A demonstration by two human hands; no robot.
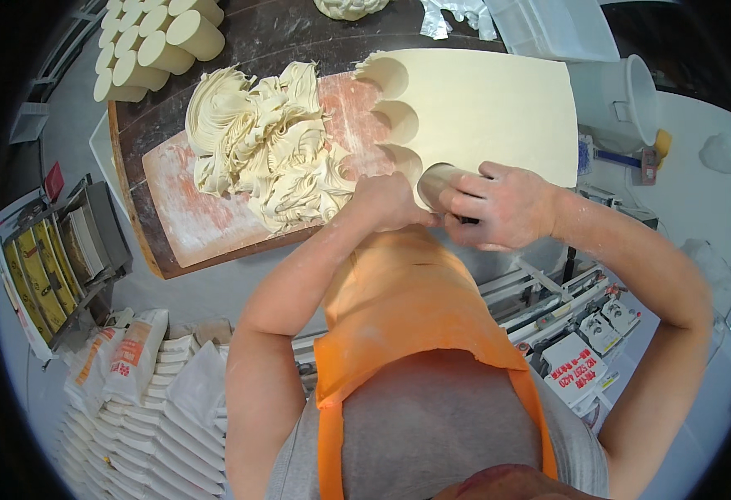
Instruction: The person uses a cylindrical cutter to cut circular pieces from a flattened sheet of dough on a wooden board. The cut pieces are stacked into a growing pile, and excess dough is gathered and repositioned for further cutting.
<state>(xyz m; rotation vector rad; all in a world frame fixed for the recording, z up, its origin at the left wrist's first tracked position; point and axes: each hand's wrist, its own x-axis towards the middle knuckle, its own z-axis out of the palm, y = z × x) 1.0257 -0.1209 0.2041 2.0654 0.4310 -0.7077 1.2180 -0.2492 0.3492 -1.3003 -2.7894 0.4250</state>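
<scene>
My right hand (496, 206) grips a round metal cutter (434, 181) at the near left corner of a thick stack of pale dough sheets (496, 112). The stack's left side has several rounded bites, one behind the other. My left hand (384, 200) is beside the cutter at the near edge, fingers curled and thumb pointing toward it. What lies under its fingers is hidden. Left of it, a heap of layered dough scraps (271, 144) rests on a floured reddish board (184, 225).
Stacks of round dough wrappers (165, 50) stand at the dark table's (265, 47) far left. A dough lump (351, 6), a plastic bag (456, 15) and a clear bin (553, 28) are at the back. A white bucket (615, 103) stands right; flour sacks (131, 362) lie lower left.
</scene>
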